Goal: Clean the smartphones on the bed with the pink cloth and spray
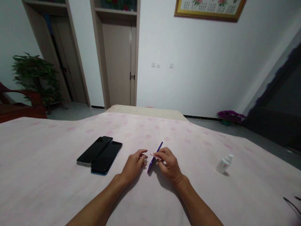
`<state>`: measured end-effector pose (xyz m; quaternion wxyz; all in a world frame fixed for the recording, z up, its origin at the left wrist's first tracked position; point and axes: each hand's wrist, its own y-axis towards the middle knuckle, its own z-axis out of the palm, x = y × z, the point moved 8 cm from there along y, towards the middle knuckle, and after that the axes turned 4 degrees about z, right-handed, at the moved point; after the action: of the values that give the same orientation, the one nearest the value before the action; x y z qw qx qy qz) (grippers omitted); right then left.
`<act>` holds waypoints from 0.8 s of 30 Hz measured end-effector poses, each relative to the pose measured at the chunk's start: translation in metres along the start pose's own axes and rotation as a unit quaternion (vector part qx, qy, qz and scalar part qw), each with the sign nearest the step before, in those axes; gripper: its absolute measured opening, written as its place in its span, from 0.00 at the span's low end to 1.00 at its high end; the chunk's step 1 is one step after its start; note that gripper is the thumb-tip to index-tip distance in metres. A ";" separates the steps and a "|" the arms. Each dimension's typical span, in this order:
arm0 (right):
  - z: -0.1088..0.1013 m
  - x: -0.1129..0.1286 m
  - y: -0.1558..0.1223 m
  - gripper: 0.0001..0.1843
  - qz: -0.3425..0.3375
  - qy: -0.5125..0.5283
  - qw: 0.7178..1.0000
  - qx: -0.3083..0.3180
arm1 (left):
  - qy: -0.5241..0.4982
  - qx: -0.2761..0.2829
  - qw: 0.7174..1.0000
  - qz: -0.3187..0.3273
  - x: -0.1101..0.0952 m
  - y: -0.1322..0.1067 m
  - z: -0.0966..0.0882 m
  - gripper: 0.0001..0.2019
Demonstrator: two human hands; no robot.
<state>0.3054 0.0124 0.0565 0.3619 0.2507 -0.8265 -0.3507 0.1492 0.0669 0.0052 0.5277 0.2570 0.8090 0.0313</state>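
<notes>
A thin purple-blue phone [151, 163], seen nearly edge-on, stands tilted between my two hands above the pink-white tablecloth. My right hand [169, 164] pinches a small pale pink cloth [155, 156] against the phone's upper part; whether its hidden fingers also grip the phone, I cannot tell. Just left of the phone, my left hand [135, 164] has its fingers apart with nothing visible in them. Further left lie several black-screened phones: one [95, 150] rests beside another [107, 158], with edges of more showing beneath.
A small white spray bottle [224, 164] stands at the right on the tablecloth [188, 197]. Dark cable ends [291, 203] lie at the far right edge. Beyond the table are a door [118, 62], a leafy plant [35, 72], a wooden chair [30, 100] and purple flowers [230, 116].
</notes>
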 end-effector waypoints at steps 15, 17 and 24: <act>-0.004 0.006 -0.001 0.20 -0.029 0.020 0.999 -0.008 | 0.350 0.333 0.800 0.356 -0.073 0.091 0.048 0.24; -0.003 0.006 -0.002 0.20 -0.027 0.021 0.999 -0.004 | 0.351 0.349 0.790 0.362 -0.075 0.093 0.053 0.15; 0.001 0.001 -0.004 0.21 -0.003 0.024 1.000 0.006 | 0.390 0.317 0.819 0.278 -0.045 0.095 0.013 0.04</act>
<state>0.3049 0.0095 0.0539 0.3793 0.2641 -0.8187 -0.3408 0.2113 0.1254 0.0678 0.0267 0.5905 0.8064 0.0156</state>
